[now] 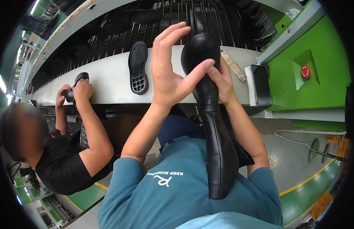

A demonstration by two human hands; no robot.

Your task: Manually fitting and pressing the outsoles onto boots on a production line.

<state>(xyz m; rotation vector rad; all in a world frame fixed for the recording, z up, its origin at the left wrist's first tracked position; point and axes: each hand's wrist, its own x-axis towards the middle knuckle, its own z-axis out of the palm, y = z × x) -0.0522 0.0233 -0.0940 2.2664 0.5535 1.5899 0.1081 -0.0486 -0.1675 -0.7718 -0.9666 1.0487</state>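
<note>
Tall black leather boot [217, 126] with a smooth rounded toe, held up between chest and grey conveyor rail [108, 82]: toe cap raised toward the belt, shaft trailing back down against the teal shirt. Long axis near upright in the picture, toe end leaning slightly left, open top of the shaft lowest.

Left hand [167, 70] spread, fingers fanned and raised, only the thumb laid across the toe cap. Right hand [222, 82] wrapped behind the instep, fingers pressed together on the leather, thumb meeting the left thumb near the vamp.

Probably a smoothing or checking pass over the toe; best done with the right-hand grip firm at the ankle, shaft braced against the body, light even thumb pressure, no nails into the finish.

Further out: a black ridged rubber sole [139, 68] lying tread-up on the rail, a dark flat phone [261, 84] to the right, a red round stop button [306, 71] on green housing, a co-worker's hands [76, 91] at left on another dark shoe part.
</note>
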